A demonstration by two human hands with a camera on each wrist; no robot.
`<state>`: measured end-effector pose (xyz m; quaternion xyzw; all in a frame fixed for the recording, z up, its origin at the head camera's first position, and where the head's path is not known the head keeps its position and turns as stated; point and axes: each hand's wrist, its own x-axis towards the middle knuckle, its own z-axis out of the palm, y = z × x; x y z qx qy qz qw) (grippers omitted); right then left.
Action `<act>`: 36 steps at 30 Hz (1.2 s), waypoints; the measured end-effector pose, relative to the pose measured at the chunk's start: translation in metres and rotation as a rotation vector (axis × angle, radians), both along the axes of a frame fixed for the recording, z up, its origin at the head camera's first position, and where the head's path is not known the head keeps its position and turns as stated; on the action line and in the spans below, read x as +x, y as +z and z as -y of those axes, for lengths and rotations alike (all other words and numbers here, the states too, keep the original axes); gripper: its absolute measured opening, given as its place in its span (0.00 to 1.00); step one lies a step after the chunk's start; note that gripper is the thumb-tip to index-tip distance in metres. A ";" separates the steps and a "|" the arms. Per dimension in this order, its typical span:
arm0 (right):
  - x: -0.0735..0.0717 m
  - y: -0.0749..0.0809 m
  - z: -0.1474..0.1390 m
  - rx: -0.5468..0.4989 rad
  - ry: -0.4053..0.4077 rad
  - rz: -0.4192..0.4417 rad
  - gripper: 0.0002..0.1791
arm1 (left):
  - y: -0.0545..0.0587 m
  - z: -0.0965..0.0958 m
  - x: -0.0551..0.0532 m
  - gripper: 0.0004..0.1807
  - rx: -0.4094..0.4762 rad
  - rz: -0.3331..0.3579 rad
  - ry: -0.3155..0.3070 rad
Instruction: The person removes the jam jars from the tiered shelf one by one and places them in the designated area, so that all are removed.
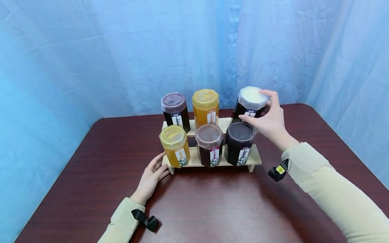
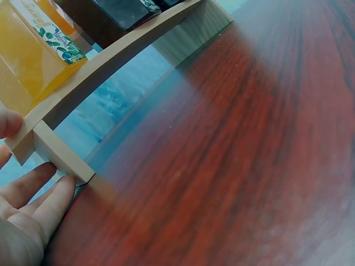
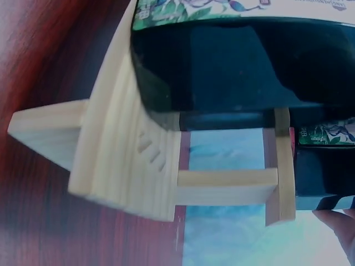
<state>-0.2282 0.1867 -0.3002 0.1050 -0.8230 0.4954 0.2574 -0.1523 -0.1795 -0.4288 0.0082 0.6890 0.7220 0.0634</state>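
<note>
A two-step wooden rack (image 1: 255, 157) bears dark and amber jars with eight-sided lids. My right hand (image 1: 271, 123) grips the dark jar with the whitish lid (image 1: 252, 95) at the right of the upper step, thumb in front and fingers round its far side. That jar shows partly in the right wrist view, with fingertips (image 3: 338, 221) at its base. At the rack's left end, my left hand (image 1: 151, 177) holds the lower step's corner. Its thumb lies on top and its other fingers (image 2: 58, 202) touch the leg (image 2: 64, 152) beneath. An amber jar (image 1: 176, 152) stands right beside this hand.
On the upper step stand a dark jar (image 1: 174, 108) and an amber jar (image 1: 205, 104). Two more dark jars, one in the middle (image 1: 208, 145) and one at the right (image 1: 240, 145), occupy the lower step. Blue curtains (image 1: 167, 50) hang behind the dark red wooden table (image 1: 212, 206).
</note>
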 end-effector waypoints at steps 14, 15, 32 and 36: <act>0.004 0.023 -0.036 0.001 -0.083 -0.060 0.46 | 0.001 0.000 0.001 0.29 0.000 0.004 0.008; 0.004 0.025 -0.040 0.005 -0.090 -0.052 0.46 | 0.001 0.000 0.001 0.29 0.000 0.003 0.010; 0.017 0.002 -0.111 0.166 -0.225 0.107 0.47 | 0.002 0.000 0.000 0.29 -0.004 0.003 0.007; 0.020 -0.012 -0.129 0.193 -0.238 0.141 0.48 | 0.002 -0.001 0.001 0.29 -0.009 0.008 0.010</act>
